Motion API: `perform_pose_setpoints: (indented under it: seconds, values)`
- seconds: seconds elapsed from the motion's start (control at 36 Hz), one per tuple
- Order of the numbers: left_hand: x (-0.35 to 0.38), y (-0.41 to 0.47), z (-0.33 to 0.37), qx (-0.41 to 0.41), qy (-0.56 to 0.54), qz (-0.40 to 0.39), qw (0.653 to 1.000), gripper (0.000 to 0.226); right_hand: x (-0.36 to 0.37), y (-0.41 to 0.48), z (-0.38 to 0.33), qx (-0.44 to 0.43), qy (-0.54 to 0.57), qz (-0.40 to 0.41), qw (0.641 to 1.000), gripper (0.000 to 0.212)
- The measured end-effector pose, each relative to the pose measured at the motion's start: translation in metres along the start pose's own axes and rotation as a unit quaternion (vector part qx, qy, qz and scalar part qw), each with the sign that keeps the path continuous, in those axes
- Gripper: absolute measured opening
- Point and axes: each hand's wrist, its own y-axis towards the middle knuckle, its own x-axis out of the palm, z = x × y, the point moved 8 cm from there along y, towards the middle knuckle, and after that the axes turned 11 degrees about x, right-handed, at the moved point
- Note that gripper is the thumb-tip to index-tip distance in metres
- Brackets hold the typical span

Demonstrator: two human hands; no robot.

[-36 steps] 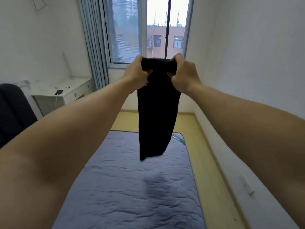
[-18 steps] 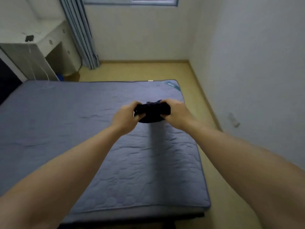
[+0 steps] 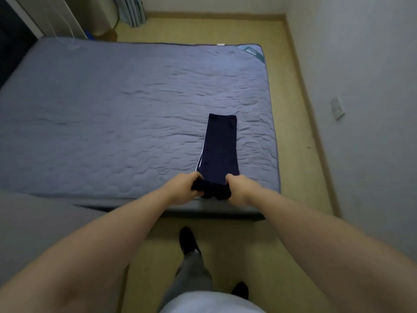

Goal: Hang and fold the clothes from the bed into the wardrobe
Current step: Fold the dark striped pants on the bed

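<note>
A long, narrow dark navy folded garment (image 3: 220, 145) lies flat on the grey-blue quilted mattress (image 3: 112, 114), right of centre in the frame, running from mid-mattress down to its near edge. The left hand (image 3: 184, 188) and the right hand (image 3: 239, 188) sit side by side at that near edge, fingers curled round the garment's bunched end. A white wall socket (image 3: 337, 108) shows at the right, and grey-blue curtains (image 3: 132, 10) hang at the top.

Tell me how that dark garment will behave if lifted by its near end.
Probably floppy: the dark garment lies flat on the mattress and bunches where the left hand and right hand grip it. Likely light, being thin; it should drape, not roll.
</note>
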Motion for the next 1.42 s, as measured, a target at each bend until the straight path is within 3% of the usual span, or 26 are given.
perform_pose_setpoints:
  seconds: [0.17,0.39,0.61,0.81,0.89,0.97,1.11,1.22,1.42]
  values:
    - [0.038,-0.059,0.025,-0.031,-0.03,-0.026,0.999,0.035,0.038,-0.053,0.007,-0.043,-0.006,-0.046,0.998,0.042]
    - [0.077,-0.104,0.029,-0.123,-0.117,-0.197,0.966,0.017,0.069,-0.086,0.005,-0.073,-0.014,-0.156,0.985,0.063]
    - [0.059,-0.064,0.011,-0.174,-0.163,-0.208,0.949,0.025,0.047,-0.047,0.006,-0.06,0.044,-0.175,0.982,0.066]
    - [0.043,0.029,-0.035,-0.174,-0.192,-0.183,0.948,0.028,0.01,0.051,0.028,0.002,0.13,-0.137,0.982,0.051]
    - [0.037,0.084,-0.059,-0.18,-0.211,-0.16,0.947,0.025,-0.002,0.104,0.042,0.032,0.177,-0.128,0.975,0.06]
    - [0.038,0.135,-0.083,-0.194,-0.224,-0.145,0.944,0.022,-0.011,0.16,0.055,0.041,0.219,-0.12,0.967,0.056]
    - [0.054,0.222,-0.129,-0.214,-0.237,-0.111,0.941,0.04,-0.014,0.263,0.078,0.057,0.279,-0.125,0.95,0.041]
    - [0.075,0.292,-0.172,-0.213,-0.185,-0.08,0.956,0.044,-0.006,0.35,0.098,0.063,0.291,-0.131,0.946,0.027]
    - [0.121,0.395,-0.25,-0.222,-0.078,-0.025,0.972,0.044,0.023,0.502,0.122,0.045,0.248,-0.159,0.955,0.031]
